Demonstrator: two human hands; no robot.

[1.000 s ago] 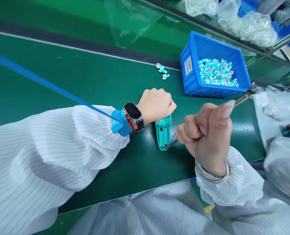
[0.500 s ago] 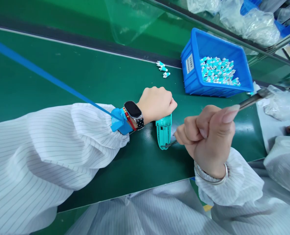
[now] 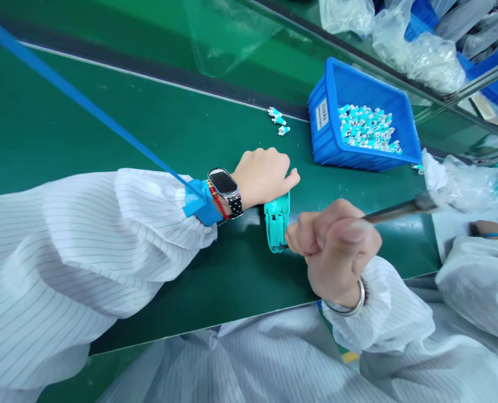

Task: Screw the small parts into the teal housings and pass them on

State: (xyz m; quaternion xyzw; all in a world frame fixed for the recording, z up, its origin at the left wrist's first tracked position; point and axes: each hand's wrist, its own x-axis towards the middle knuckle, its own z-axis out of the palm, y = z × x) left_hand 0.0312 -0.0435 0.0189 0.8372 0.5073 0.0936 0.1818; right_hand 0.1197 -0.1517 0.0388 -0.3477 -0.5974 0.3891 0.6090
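Grasped in the right hand (image 3: 337, 252), a metal tool (image 3: 400, 210) is held at the teal housing (image 3: 276, 224), partly covered by the left hand (image 3: 262, 176), whose grip cannot be told.

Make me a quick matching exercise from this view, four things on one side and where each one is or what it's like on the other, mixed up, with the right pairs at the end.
1. Teal plastic shell
2. Metal tool
3. Blue bin
4. Smartwatch

A. Beside a red bracelet
B. Contains many teal-and-white pieces
C. Partly covered by the left hand
D. Gripped in the right hand

Pairs: 1-C, 2-D, 3-B, 4-A
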